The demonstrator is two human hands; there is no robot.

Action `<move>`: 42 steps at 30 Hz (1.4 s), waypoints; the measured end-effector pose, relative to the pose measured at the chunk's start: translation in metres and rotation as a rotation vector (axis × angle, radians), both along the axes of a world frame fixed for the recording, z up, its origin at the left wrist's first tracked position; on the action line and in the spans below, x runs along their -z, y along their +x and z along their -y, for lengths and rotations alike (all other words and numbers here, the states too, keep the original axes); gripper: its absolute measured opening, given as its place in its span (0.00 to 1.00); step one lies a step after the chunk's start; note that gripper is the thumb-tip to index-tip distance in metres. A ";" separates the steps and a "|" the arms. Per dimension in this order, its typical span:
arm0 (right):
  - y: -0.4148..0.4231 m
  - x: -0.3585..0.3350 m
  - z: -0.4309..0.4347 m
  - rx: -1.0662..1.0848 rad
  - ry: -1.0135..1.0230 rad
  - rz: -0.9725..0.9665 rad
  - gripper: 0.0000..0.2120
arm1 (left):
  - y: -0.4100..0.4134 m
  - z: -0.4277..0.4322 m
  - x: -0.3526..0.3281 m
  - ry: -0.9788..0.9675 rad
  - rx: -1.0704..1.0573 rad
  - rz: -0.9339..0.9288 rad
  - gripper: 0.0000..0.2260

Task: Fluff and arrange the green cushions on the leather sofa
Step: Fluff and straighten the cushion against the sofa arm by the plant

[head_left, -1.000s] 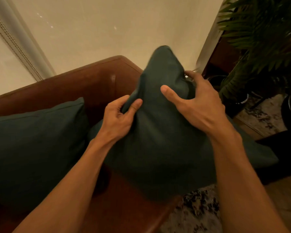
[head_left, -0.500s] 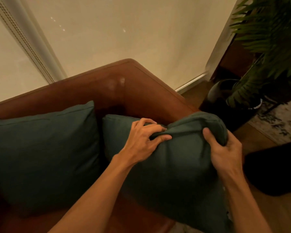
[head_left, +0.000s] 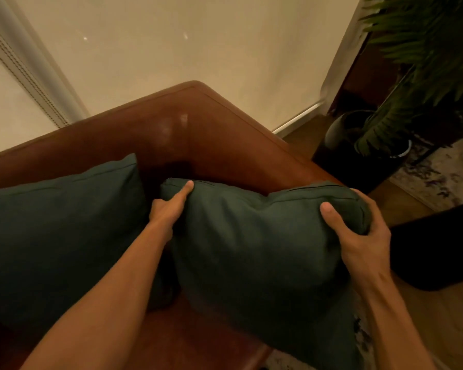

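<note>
Brown leather makes the seat of the sofa (head_left: 187,340) at the very bottom, and two bare arms reach across it. The sofa holds two dark green cushions. The right cushion (head_left: 251,252) stands on the seat in the sofa's corner. Its top edge rests against the sofa's side arm, and its lower right part sticks out past the front of the seat. The left cushion (head_left: 59,236) stands just beside it, leaning on the sofa's back.

The left hand (head_left: 169,209) is tucked into the gap between the two cushions. Its thumb lies straight on the front of the right cushion, near the top left corner. The fingers go behind that edge and are hidden, so how they bend cannot be seen, but the edge sits between thumb and fingers. The right hand (head_left: 358,236) grips the top right corner of the same cushion. Its thumb presses on the front, its fingers curl round the back, and the cloth bunches up in the hand.

Past the sofa's arm, a round black pot (head_left: 340,156) stands on the wooden floor (head_left: 425,316). In it grows a plant (head_left: 425,62) with long green leaves. A pale rug (head_left: 425,177) with dark marks lies beside the pot. A big black shape (head_left: 428,249) sits on the floor to the right; what it is cannot be told. A pale wall (head_left: 171,49) stands behind the sofa.
</note>
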State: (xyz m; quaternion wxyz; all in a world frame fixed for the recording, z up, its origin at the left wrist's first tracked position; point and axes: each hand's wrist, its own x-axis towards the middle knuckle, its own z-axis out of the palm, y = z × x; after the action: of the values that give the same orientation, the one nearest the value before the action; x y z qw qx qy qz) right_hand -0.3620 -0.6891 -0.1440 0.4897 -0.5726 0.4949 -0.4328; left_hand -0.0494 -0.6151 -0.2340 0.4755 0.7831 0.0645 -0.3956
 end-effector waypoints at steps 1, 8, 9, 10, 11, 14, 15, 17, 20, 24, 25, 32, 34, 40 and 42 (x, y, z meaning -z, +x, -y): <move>-0.001 0.003 0.000 0.030 -0.007 0.014 0.19 | 0.003 0.003 0.002 -0.009 -0.025 -0.022 0.62; -0.004 0.009 -0.008 0.215 -0.128 0.099 0.15 | 0.004 0.021 0.003 -0.143 -0.185 0.182 0.17; -0.004 0.009 -0.010 0.237 -0.150 0.104 0.15 | 0.006 0.026 -0.004 -0.168 -0.189 0.217 0.09; -0.004 0.011 -0.014 0.251 -0.169 0.106 0.15 | 0.008 0.031 -0.015 -0.186 -0.178 0.262 0.07; -0.004 0.015 -0.018 0.263 -0.178 0.101 0.15 | 0.011 0.036 -0.024 -0.205 -0.158 0.304 0.10; 0.000 0.031 -0.032 0.289 -0.181 0.049 0.15 | 0.017 0.046 -0.040 -0.225 -0.104 0.399 0.13; 0.000 0.038 -0.038 0.278 -0.165 0.038 0.15 | 0.020 0.048 -0.039 -0.222 -0.086 0.428 0.13; 0.000 0.056 -0.050 0.217 -0.086 0.000 0.14 | 0.018 0.046 -0.036 -0.204 -0.046 0.501 0.11; -0.002 0.081 -0.066 0.122 0.049 -0.095 0.15 | 0.016 0.037 -0.023 -0.209 0.040 0.558 0.09; -0.001 0.087 -0.058 0.151 0.060 -0.139 0.15 | 0.019 0.036 -0.021 -0.281 0.165 0.470 0.14; 0.000 0.084 -0.056 0.147 0.058 -0.142 0.15 | 0.020 0.036 -0.022 -0.289 0.182 0.439 0.17; -0.001 0.060 -0.051 0.086 -0.057 -0.321 0.16 | 0.014 0.012 -0.013 -0.238 0.234 0.373 0.27; 0.004 0.051 -0.047 0.052 -0.179 -0.373 0.13 | 0.009 0.000 -0.010 -0.250 0.220 0.373 0.27; 0.052 0.024 -0.048 -0.155 -0.442 -0.389 0.10 | -0.007 -0.050 -0.014 -0.311 0.143 0.491 0.18; 0.078 0.017 -0.057 -0.286 -0.442 -0.340 0.09 | -0.008 -0.070 -0.021 -0.328 0.100 0.537 0.15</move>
State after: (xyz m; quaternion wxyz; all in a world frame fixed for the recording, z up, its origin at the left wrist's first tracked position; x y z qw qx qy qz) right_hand -0.2844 -0.6321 -0.1614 0.3194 -0.7933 0.3781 -0.3546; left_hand -0.0569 -0.5449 -0.2128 0.5756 0.7746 -0.1667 -0.2025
